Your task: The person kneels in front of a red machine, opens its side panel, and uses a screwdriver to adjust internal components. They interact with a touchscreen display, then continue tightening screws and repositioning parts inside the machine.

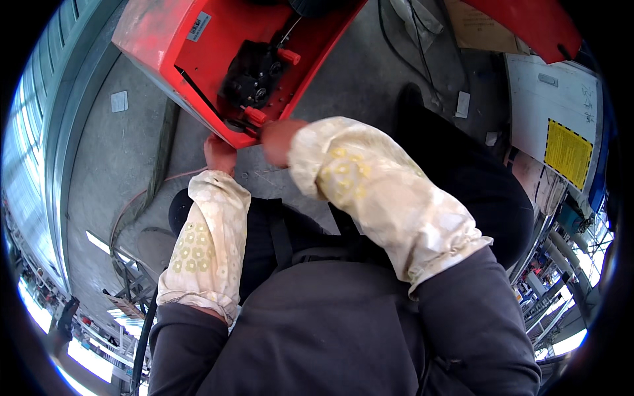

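An open red metal case, which looks like a welding wire feeder, stands in front of me. Inside it is a black drive mechanism with two red knobs, the upper knob and the lower knob. At the case's near corner, my left hand is closed just outside the wall; whatever it grips is hidden. Against the other side of that corner is my right hand, smeared by motion, its fingers not readable. Pale patterned sleeve covers are on both forearms.
Black cables and a cardboard box lie beyond the case to the right. A white panel with a yellow label stands at the right. A thin hose runs over the concrete floor at left, near a corrugated metal wall.
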The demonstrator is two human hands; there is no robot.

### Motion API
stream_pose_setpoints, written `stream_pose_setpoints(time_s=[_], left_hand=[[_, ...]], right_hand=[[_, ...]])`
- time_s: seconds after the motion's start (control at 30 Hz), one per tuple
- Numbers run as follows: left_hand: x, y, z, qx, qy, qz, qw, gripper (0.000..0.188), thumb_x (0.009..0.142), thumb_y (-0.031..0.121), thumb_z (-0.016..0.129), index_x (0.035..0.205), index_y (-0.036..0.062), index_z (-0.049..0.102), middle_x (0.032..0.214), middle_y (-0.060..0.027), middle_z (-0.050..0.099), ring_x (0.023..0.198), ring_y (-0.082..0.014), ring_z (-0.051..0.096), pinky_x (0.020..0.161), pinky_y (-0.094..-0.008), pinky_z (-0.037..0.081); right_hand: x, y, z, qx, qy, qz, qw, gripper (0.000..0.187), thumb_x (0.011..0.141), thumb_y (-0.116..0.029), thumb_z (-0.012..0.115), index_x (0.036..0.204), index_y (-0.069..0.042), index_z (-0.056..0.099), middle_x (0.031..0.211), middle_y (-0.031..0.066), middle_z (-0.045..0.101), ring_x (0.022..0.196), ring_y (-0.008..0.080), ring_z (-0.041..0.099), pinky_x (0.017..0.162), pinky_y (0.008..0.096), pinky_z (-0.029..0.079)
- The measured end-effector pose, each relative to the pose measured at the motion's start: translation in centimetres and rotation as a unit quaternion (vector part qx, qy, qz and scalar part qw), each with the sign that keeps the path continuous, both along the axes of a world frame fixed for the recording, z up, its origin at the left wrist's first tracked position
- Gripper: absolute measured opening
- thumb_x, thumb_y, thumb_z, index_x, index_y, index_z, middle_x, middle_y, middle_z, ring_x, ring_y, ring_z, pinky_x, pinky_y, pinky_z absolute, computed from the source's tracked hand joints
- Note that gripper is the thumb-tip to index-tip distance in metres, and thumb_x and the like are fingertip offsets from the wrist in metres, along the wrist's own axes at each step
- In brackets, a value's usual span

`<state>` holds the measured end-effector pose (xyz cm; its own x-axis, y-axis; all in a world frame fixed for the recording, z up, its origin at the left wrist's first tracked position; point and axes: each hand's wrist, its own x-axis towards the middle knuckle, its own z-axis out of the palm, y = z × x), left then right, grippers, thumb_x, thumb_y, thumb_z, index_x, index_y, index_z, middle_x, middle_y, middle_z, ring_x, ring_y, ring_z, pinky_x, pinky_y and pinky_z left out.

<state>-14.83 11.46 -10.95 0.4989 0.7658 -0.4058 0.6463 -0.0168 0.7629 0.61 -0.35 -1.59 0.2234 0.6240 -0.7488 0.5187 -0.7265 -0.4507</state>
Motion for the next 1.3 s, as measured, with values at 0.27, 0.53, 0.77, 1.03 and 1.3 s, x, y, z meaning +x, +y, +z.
stream_pose_setpoints(time_s=[0.27,0.53,0.77,1.03,1.3], left_hand=[[-1.2,0.4,-2.8,0.042,-0.010,-0.018,0.999,0.026,0.083,0.017,0.066,0.101,-0.0024,0.068,0.085,-0.0212,0.070,0.083,-0.0280,0.070,0.070,-0.0377,0.051],[0.7,-0.2,1.2,-0.001,0.057,-0.038,0.998,0.028,0.086,0.011,0.060,0.112,-0.0004,0.064,0.101,-0.0160,0.070,0.094,-0.0233,0.067,0.075,-0.0364,0.050],[-3.3,1.3,-6.0,-0.124,-0.109,0.109,0.980,0.025,0.083,0.018,0.068,0.097,-0.0023,0.068,0.081,-0.0149,0.070,0.076,-0.0170,0.065,0.069,-0.0360,0.050],[-0.8,0.3,-1.5,0.060,-0.024,-0.045,0.997,0.025,0.084,0.015,0.066,0.102,-0.0014,0.067,0.084,-0.0153,0.070,0.077,-0.0176,0.065,0.070,-0.0352,0.050],[-0.3,1.0,-0.4,0.019,0.051,-0.038,0.998,0.029,0.081,0.014,0.068,0.105,-0.0020,0.068,0.083,-0.0128,0.071,0.077,-0.0141,0.064,0.069,-0.0342,0.050]], right_hand=[[0.9,0.1,-1.4,-0.005,0.036,0.065,0.997,0.037,0.077,-0.007,0.053,0.112,0.003,0.060,0.104,0.0238,0.066,0.100,0.0371,0.065,0.082,0.0476,0.052],[-0.2,-2.5,-2.5,0.051,-0.031,0.024,0.998,0.038,0.084,-0.006,0.050,0.120,0.004,0.053,0.103,0.0227,0.066,0.099,0.0395,0.065,0.082,0.0483,0.052],[0.1,1.8,-1.0,0.003,0.039,0.112,0.993,0.039,0.079,-0.004,0.053,0.117,0.004,0.056,0.103,0.0235,0.066,0.099,0.0390,0.065,0.082,0.0483,0.053],[0.3,-2.4,-2.3,0.019,0.037,0.042,0.998,0.046,0.075,-0.001,0.052,0.121,0.004,0.052,0.105,0.0254,0.066,0.101,0.0397,0.064,0.085,0.0462,0.052],[0.3,0.7,-1.4,0.017,0.056,0.116,0.992,0.026,0.082,-0.015,0.059,0.103,0.000,0.066,0.103,0.0214,0.066,0.090,0.0389,0.065,0.074,0.0513,0.053]])
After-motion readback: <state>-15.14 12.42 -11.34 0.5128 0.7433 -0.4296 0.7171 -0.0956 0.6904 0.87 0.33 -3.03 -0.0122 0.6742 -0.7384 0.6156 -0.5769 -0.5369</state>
